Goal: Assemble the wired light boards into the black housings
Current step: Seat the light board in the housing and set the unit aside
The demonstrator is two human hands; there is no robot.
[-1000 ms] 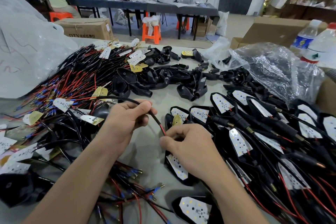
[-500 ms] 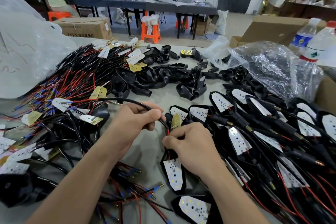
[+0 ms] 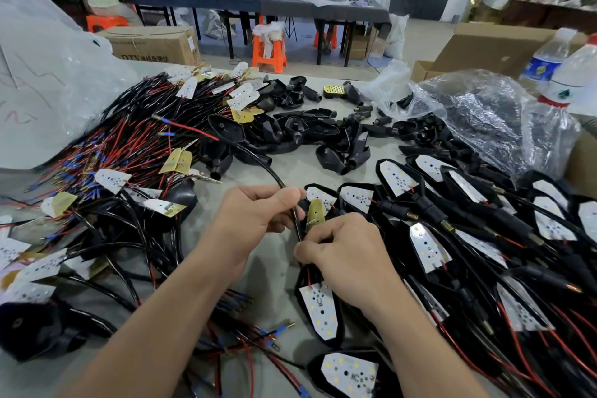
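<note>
Since a second ago the black cable (image 3: 258, 160) arcs higher toward the upper middle of the frame. The black housing (image 3: 339, 329) under the right hand now sits lower, with its light board (image 3: 319, 307) fully in sight.

At the left, the pile of wired boards (image 3: 129, 152) sprawls over the bench (image 3: 271, 275). They are thin white and yellow plates on red and black leads, light, limp and quick to tangle.

The left hand (image 3: 255, 216) has a closed grip on the cable, pinching the sleeve between thumb and curled fingers. The sleeve looks springy yet soft. It is best held there on the jacket, not by the thin red wire, which I judge could tear at its solder joint.

A yellow board (image 3: 315, 215) stands on edge between the hands. The right hand (image 3: 349, 255) is curled over the cable's lower end, where it meets the housing. Its grip is closed on the cable, though the fingertips are hidden.

The housing looks like rigid, light plastic, best steadied by its rim or stem. The board should be handled by its edges.

Empty housings (image 3: 307, 129) lie loose at upper middle, and finished units (image 3: 429, 249) fill the right side. At upper right a clear plastic bag (image 3: 484, 116) holds more black parts, dimly seen through the film. Behind it, an open cardboard box (image 3: 484, 45) hides its contents, and water bottles (image 3: 546, 58) stand at the frame's edge.
</note>
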